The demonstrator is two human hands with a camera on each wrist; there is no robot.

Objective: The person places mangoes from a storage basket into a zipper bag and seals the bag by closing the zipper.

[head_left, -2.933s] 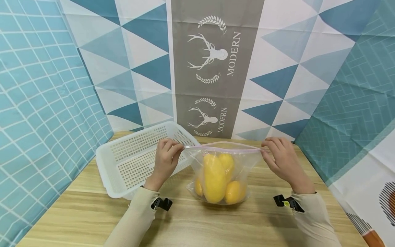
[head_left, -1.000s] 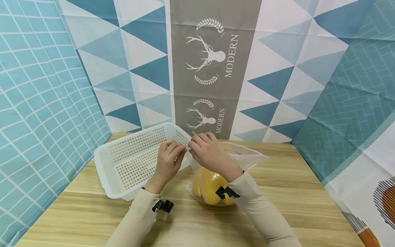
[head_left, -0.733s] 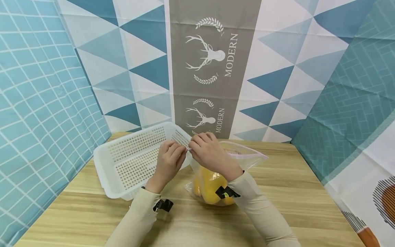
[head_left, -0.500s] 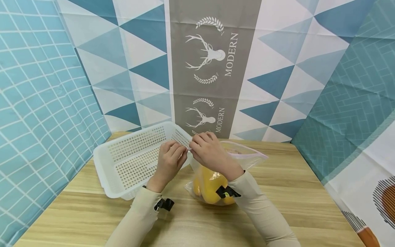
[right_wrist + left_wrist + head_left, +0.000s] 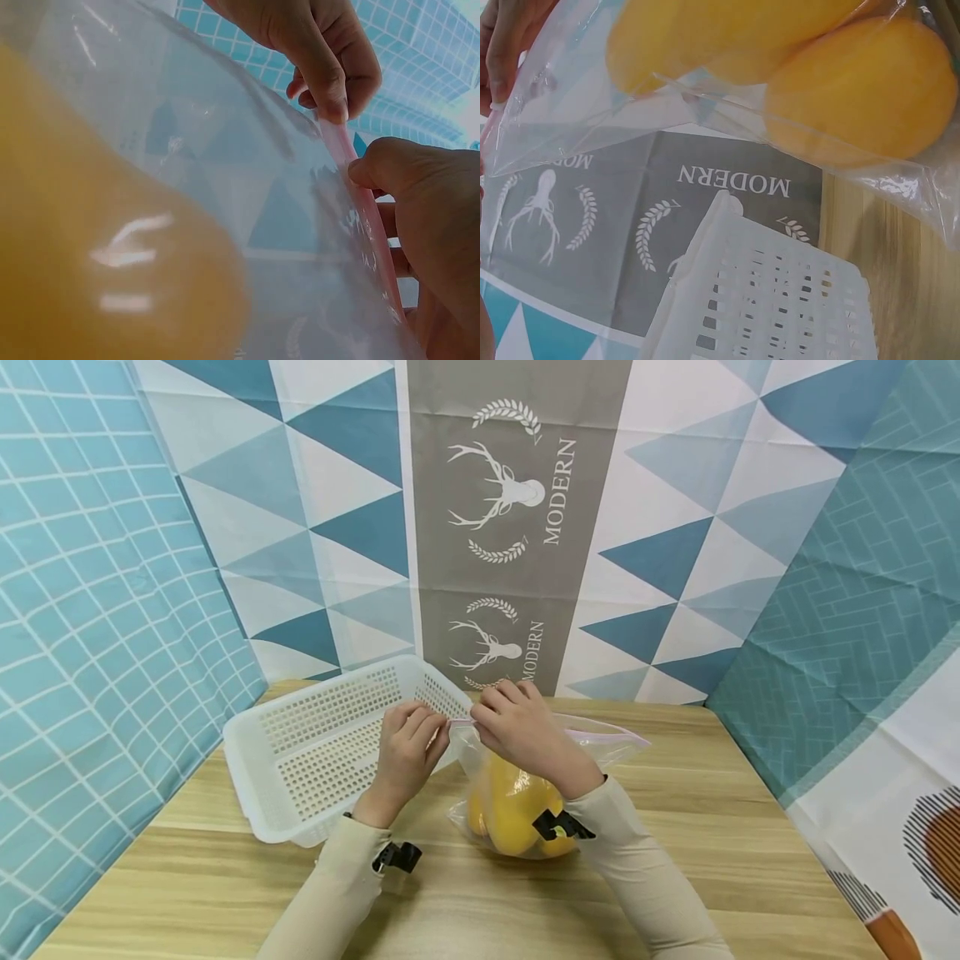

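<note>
A clear zip bag (image 5: pixel 480 760) with a pink strip (image 5: pixel 607 737) along its mouth stands on the table, holding several yellow-orange, mango-like fruits (image 5: pixel 513 814). My left hand (image 5: pixel 405 758) pinches the bag's left top corner. Just to its right, my right hand (image 5: pixel 528 731) grips the strip, thumb on the near side and fingers behind, as the right wrist view shows. A short, flat stretch of strip lies between the hands; right of them the mouth gapes. In the left wrist view a small white piece (image 5: pixel 496 106) sits on the strip by a fingertip.
A white perforated plastic basket (image 5: pixel 262 777) sits tilted at the left, behind my left hand, its near right corner close to the bag. The wooden table (image 5: pixel 465 918) ends at patterned cloth walls (image 5: pixel 360 477) behind and at both sides.
My right hand has come from the strip's right end over to beside my left hand, then slid slightly back right along the strip. My left hand has kept its pinch at the corner.
</note>
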